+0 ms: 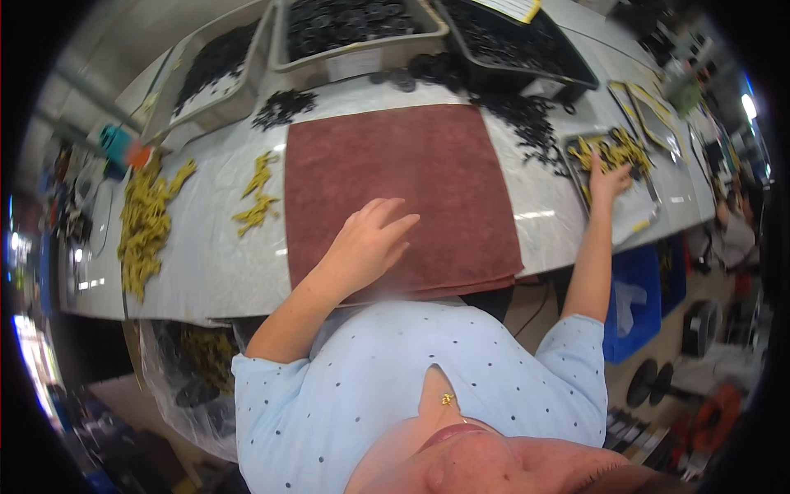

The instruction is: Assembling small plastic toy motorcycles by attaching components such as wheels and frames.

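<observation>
My left hand (374, 247) hovers over or rests on a reddish-brown cloth (395, 165); its fingers are spread and nothing shows in them. At the far right my right hand (611, 179) reaches into a shallow tray (640, 206), its fingers apart among small yellow parts (617, 151) heaped at the tray's far end. Whether the fingertips grip one of these parts is not plain. Left of the cloth lies a small group of similar yellow parts (260, 193). A larger pile of yellow parts (144, 226) spreads near the table's left end.
Along the back stand a left bin (216, 105), a middle bin (362, 59) and a right bin (527, 82), each with black parts. Loose black parts (527, 123) spill beside the right bin. A blue crate (634, 309) sits below the table's right edge.
</observation>
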`<state>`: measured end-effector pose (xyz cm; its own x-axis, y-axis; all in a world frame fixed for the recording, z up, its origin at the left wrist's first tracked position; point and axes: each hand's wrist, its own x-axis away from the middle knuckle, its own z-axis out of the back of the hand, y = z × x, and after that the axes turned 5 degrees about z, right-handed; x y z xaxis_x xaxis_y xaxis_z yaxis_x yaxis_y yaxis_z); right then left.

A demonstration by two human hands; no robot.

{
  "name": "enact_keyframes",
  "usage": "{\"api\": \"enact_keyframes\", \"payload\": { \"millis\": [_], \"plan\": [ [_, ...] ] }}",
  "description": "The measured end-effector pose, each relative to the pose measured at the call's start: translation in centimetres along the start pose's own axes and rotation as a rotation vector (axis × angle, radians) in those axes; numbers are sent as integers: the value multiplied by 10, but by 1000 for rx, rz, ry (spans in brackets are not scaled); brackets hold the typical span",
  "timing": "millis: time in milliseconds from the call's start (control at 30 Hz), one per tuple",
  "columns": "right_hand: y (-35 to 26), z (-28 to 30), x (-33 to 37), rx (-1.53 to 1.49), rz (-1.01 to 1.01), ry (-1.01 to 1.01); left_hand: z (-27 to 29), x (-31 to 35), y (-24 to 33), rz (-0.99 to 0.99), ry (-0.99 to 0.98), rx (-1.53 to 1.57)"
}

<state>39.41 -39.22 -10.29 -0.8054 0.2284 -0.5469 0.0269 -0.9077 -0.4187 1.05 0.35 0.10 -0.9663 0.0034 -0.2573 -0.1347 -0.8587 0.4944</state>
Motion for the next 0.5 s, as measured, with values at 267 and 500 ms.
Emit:
{"api": "enact_keyframes", "payload": {
  "millis": [267,500],
  "plan": [
    [-85,70,48,-236,430,389,36,69,-138,487,350,-471],
    [-187,121,128,-466,542,259,60,74,-211,470,177,-493]
  ]
}}
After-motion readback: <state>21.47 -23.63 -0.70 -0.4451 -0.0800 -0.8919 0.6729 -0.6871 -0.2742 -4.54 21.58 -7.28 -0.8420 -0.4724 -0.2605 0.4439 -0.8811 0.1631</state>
